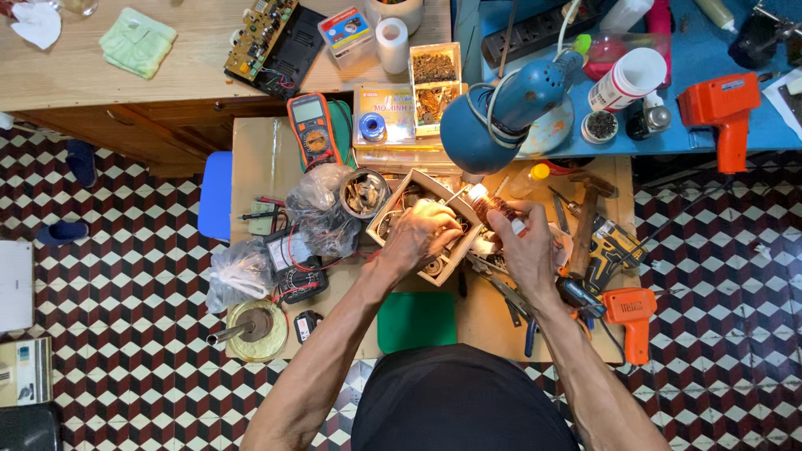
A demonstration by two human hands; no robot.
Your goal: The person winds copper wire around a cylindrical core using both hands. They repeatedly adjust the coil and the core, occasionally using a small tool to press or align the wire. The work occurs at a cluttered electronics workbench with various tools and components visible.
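On the worktop (501, 326), the open cardboard box (418, 224) is the landmark. The left hand (422, 236) lies curled inside it, grip unclear. Just right, the right hand's (526, 246) fingers pinch a copper-wound coil (487, 203), its long axis running up-left. Beyond the box lies a flat yellow package (386, 113).

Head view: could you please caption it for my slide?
Left hand in a parts box, right hand holding a copper coil.

left hand (422, 236): bare, no glove, no ring or watch visible | right hand (528, 249): bare, no glove | forearms: bare, lean, veins showing, no sleeves seen | clothing: black garment at 6 o'clock of the view, plain, no markings
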